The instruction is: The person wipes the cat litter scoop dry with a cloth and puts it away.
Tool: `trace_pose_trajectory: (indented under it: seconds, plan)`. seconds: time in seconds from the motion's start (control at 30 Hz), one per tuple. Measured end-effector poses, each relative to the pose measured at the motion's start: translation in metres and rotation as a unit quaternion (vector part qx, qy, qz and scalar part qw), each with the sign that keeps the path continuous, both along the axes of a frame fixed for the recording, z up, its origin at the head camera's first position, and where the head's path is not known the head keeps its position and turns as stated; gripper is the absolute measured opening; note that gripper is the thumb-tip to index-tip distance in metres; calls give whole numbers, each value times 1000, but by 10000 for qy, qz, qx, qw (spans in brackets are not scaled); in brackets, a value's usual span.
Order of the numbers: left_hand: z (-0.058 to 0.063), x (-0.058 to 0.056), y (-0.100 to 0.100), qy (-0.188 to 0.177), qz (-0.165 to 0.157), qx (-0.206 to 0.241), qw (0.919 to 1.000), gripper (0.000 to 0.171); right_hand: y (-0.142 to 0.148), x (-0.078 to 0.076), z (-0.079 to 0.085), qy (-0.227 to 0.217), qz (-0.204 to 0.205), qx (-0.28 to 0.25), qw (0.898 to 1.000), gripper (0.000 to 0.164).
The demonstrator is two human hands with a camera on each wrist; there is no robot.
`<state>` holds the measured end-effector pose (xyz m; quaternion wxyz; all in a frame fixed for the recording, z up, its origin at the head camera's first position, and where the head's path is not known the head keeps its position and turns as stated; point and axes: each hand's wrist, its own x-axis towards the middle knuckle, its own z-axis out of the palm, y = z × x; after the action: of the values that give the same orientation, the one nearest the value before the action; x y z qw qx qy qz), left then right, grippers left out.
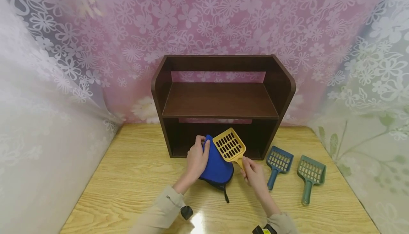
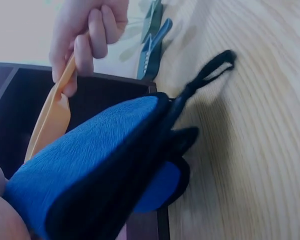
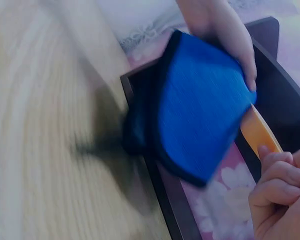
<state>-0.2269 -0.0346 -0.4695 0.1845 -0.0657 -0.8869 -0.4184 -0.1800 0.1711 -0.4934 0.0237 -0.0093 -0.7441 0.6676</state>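
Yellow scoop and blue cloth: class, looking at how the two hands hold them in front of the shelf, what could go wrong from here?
1. The right hand holds the yellow scoop only by the thin handle, so it might twist or slip.
2. The left hand grips the blue cloth at one edge; its dangling black loop could snag.
3. Both are close to the dark shelf, so the scoop could knock its frame.

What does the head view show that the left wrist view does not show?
Only the head view shows the whole dark shelf unit, the slotted blade of the yellow scoop and the left hand gripping the blue mitt. Only the left wrist view shows the mitt's black loop close up. Both show the right hand holding the scoop's handle.
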Motion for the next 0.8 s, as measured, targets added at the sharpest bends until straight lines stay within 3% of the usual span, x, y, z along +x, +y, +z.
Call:
trace_pose_trajectory:
  seconds: [0.13, 0.27, 0.6, 0.8]
  plan:
    - [-2, 2, 4, -64, -40, 322, 9995, 24, -9, 0, -11, 180, -229, 266, 9992, 47]
    - [-3, 4, 7, -148, -39, 577, 9982, 23, -15, 0, -12, 249, -345, 274, 9987, 47]
    - [-6, 18, 16, -260, -428, 882, 9948, 22, -25, 10, 23, 261, -454, 230, 9984, 40]
    - [-7, 26, 22, -447, -634, 989, 9921, 22, -23, 5, 22, 251, -382, 137, 9989, 40]
